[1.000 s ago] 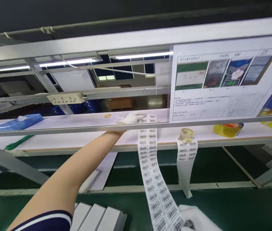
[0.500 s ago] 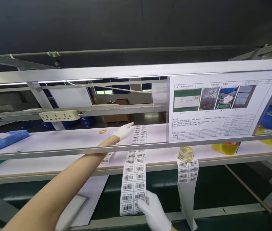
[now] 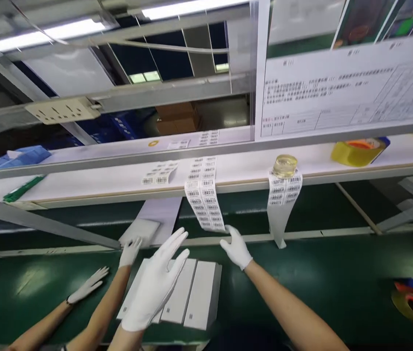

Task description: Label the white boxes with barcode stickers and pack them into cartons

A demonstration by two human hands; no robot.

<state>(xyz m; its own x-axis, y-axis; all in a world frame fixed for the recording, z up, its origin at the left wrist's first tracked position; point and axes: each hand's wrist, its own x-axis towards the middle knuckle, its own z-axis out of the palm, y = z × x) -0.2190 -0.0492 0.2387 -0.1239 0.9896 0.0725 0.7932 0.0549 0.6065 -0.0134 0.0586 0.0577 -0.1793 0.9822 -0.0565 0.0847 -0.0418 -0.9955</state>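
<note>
My left hand (image 3: 155,285), in a white glove, is raised over several white boxes (image 3: 201,295) on the green belt. Its fingers are stretched out and hold nothing. My right hand (image 3: 237,248), also gloved, is at the lower corner of a long strip of barcode labels (image 3: 206,204) that hangs over the shelf edge. Its thumb and forefinger are apart; whether a fingertip touches the strip I cannot tell. A second label strip (image 3: 285,195) hangs to the right, with a roll of clear tape (image 3: 285,165) on its top end.
At left a co-worker's two gloved hands show, one (image 3: 130,251) at a white box (image 3: 140,231), the other (image 3: 88,285) over the belt (image 3: 312,282). Yellow tape rolls (image 3: 358,151) and a loose label sheet (image 3: 160,171) lie on the shelf (image 3: 100,180). A metal rail (image 3: 126,163) crosses above.
My view has tilted down, bringing the belt and boxes into sight. My left hand has come back from the top of the strip. My right hand's fingers have opened at the strip's lower end.
</note>
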